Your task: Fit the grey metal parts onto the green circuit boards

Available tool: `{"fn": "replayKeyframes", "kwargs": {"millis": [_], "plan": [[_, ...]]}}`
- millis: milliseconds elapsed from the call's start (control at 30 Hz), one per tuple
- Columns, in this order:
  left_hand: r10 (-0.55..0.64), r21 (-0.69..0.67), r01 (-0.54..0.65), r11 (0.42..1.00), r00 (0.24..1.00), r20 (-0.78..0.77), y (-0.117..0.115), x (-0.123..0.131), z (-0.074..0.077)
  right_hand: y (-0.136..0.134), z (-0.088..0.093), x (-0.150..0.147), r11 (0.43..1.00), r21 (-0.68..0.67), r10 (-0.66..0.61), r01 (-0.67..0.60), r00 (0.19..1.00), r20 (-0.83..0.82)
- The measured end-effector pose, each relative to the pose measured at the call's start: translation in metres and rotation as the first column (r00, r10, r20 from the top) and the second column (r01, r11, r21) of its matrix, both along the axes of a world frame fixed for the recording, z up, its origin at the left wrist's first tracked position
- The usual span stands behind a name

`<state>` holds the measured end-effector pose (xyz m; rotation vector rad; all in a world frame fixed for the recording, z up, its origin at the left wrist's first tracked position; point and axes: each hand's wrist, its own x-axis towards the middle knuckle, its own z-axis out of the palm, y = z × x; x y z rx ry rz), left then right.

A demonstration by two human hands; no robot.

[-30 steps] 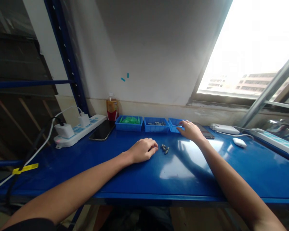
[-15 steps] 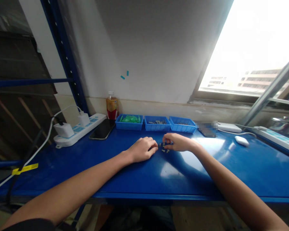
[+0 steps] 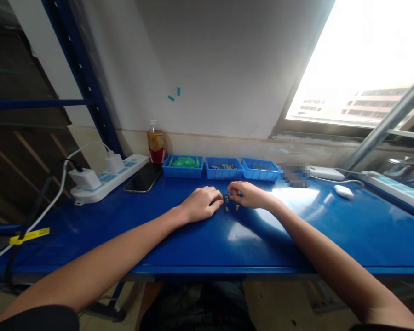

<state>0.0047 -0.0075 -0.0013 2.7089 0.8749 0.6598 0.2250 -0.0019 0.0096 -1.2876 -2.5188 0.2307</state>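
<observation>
Your curled bare left hand point(image 3: 202, 204) rests on the glossy blue surface point(image 3: 193, 248), facing your bent bare right hand point(image 3: 250, 195); I cannot tell whether either grip holds anything. Small metallic pieces point(image 3: 238, 207) lie beside your right fingertips, presumably central for easy reach. Three blue plastic trays point(image 3: 224, 174) behind likely keep contents separate.

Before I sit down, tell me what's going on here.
At a blue table, a person's right grip is at a few small parts on the tabletop, with the left grip close beside them. Whether either one holds a part is too small to tell. Behind them stand three blue trays: green pieces in the left one, small grayish pieces in the other two.
</observation>
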Motion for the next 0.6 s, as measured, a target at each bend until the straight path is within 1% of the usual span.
{"fn": "replayKeyframes", "kwargs": {"millis": [267,333,467,600], "plan": [[0.022,0.006,-0.022,1.0,1.0,0.016,0.001,0.0,-0.002,0.006,-0.012,-0.004,0.993,0.122,0.003,0.005,0.998,-0.061],[0.051,0.009,-0.051,0.999,0.998,0.028,0.002,0.0,-0.002,0.003,-0.01,-0.006,0.989,0.146,0.009,0.007,0.994,-0.113],[0.119,-0.001,-0.12,0.993,0.984,0.133,0.004,-0.001,-0.002,-0.008,-0.001,-0.016,0.984,0.176,0.036,0.01,0.965,-0.258],[0.124,0.026,-0.131,0.991,0.975,0.186,0.002,-0.001,-0.001,-0.023,0.004,-0.033,0.984,0.177,0.071,-0.008,0.934,-0.35]]}}
